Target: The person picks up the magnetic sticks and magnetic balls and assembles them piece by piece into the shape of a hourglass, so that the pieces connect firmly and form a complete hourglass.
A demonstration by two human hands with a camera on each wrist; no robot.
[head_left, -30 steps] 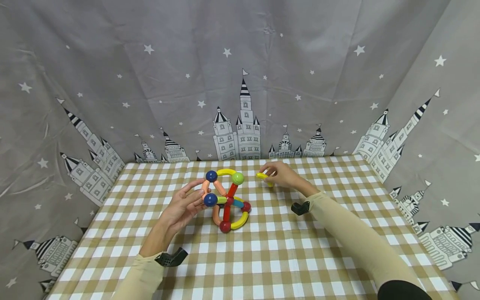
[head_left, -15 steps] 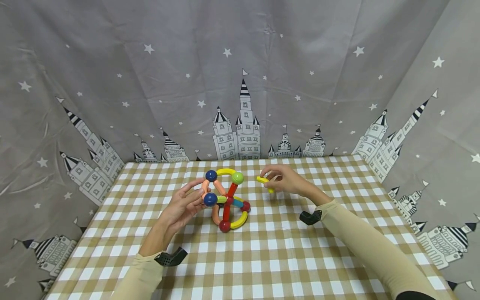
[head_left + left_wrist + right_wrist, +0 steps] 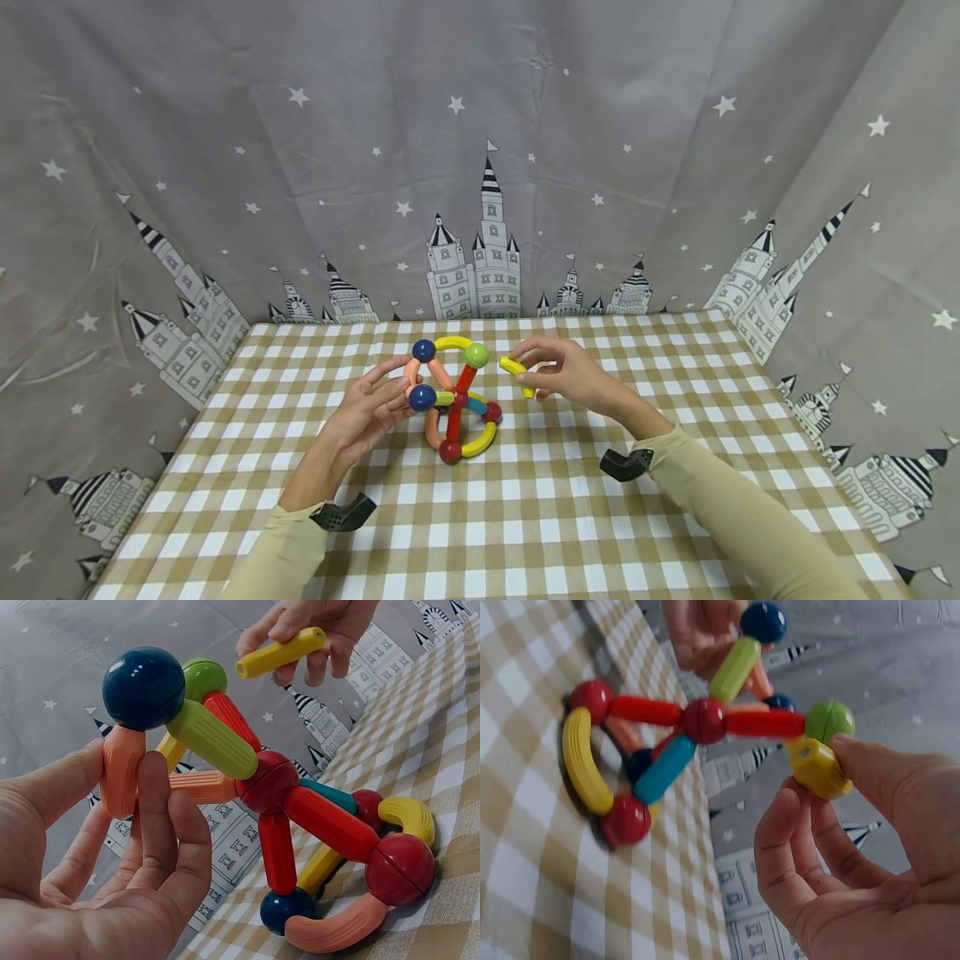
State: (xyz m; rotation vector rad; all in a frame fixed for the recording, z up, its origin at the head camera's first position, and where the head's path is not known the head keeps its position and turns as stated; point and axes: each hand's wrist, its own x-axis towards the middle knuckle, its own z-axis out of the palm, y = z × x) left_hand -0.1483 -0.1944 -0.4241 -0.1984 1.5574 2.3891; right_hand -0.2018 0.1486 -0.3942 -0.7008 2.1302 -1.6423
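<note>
A toy structure of coloured rods and balls, built round a red centre ball, stands on its lower ring on the table. My left hand pinches a salmon rod under a dark blue ball at its upper left. Curved yellow and salmon rods link red and blue balls at the base. To the structure's right, my right hand holds a curved yellow rod between thumb and fingers, off the table. Its upper end points toward the light green ball at the structure's upper right.
A brown and white checked cloth covers the table. Behind it hangs a grey curtain printed with castles and stars, which also runs along both sides. Each wrist carries a black camera mount.
My right hand has come nearer to me, then left toward the structure, bringing the yellow rod close to the light green ball. My left hand and the structure stay in place.
</note>
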